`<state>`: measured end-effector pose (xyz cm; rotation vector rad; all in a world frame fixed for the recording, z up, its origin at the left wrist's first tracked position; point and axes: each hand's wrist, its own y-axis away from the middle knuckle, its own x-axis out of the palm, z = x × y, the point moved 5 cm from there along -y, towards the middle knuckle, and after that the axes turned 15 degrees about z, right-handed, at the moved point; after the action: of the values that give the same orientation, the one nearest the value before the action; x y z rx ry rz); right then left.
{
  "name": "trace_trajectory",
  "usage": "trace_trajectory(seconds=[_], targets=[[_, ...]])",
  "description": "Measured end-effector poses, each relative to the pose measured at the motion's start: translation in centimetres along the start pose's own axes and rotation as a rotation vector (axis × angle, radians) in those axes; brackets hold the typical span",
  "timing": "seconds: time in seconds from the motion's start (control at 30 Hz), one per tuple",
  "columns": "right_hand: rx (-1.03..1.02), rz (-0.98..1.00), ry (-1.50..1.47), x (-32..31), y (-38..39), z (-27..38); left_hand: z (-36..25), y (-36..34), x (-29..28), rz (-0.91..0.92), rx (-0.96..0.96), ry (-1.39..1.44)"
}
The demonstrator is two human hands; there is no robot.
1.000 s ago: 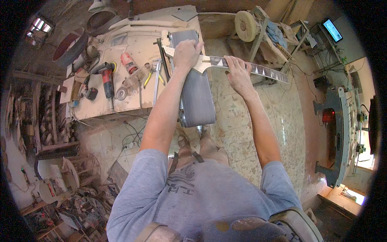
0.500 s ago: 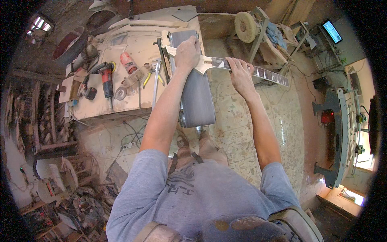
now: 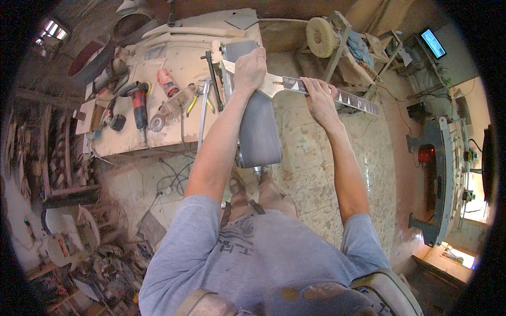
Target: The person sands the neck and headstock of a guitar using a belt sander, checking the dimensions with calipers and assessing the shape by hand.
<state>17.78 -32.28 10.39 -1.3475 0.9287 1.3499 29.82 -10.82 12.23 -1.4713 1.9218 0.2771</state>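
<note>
A guitar neck (image 3: 359,103) lies crosswise over the upper part of a belt sander (image 3: 260,131) with a wide grey belt. Its pale bare headstock (image 3: 273,85) rests on the belt, and the dark fretboard with pale pointed inlays stretches out to the right. My left hand (image 3: 250,71) presses down on the headstock, fingers closed over it and hiding part of it. Near the headstock end of the fretboard, my right hand (image 3: 320,100) is wrapped round the neck, its fingertips on top.
Left of the sander, a workbench (image 3: 174,138) carries an angle grinder (image 3: 139,105), another red power tool (image 3: 167,83), yellow-handled pliers (image 3: 193,104) and a caliper (image 3: 204,113). A round buffing wheel (image 3: 320,38) stands beyond on a wooden frame. Cables (image 3: 176,174) lie on the floor.
Both hands and the guitar neck have shifted slightly to the right across the belt. My grip on the neck stays much the same.
</note>
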Motion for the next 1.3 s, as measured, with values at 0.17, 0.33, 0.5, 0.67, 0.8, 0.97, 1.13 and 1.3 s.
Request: trace_trajectory(seconds=[0.17, 0.33, 0.5, 0.67, 0.8, 0.97, 1.13, 1.3], targets=[[0.007, 0.021, 0.02, -0.4, 0.2, -0.2, -0.2, -0.1, 0.4, -0.018, 0.031, 0.005], [0.005, 0.022, 0.015, -0.3, 0.2, -0.1, -0.4, 0.3, 0.0, 0.001, 0.012, 0.062], [0.001, 0.004, -0.001, -0.3, 0.1, 0.6, 0.2, 0.4, -0.5, -0.038, 0.033, 0.034], [0.004, -0.013, 0.002, -0.3, 0.4, 1.0, 0.1, 0.5, -0.7, -0.053, 0.027, 0.007], [0.015, -0.019, -0.026, -0.1, 0.8, 1.1, -0.4, 0.2, -0.3, -0.003, -0.004, -0.063], [0.021, -0.041, -0.016, 0.0, 1.2, 1.2, -0.8, 0.4, 0.4, 0.065, -0.024, -0.176], [0.016, 0.012, 0.001, -0.2, 0.8, 1.5, -0.1, 0.3, -0.2, 0.068, -0.01, -0.133], [0.013, 0.066, -0.029, -0.6, 1.4, 1.2, -0.8, 0.3, 0.2, 0.15, -0.051, -0.105]])
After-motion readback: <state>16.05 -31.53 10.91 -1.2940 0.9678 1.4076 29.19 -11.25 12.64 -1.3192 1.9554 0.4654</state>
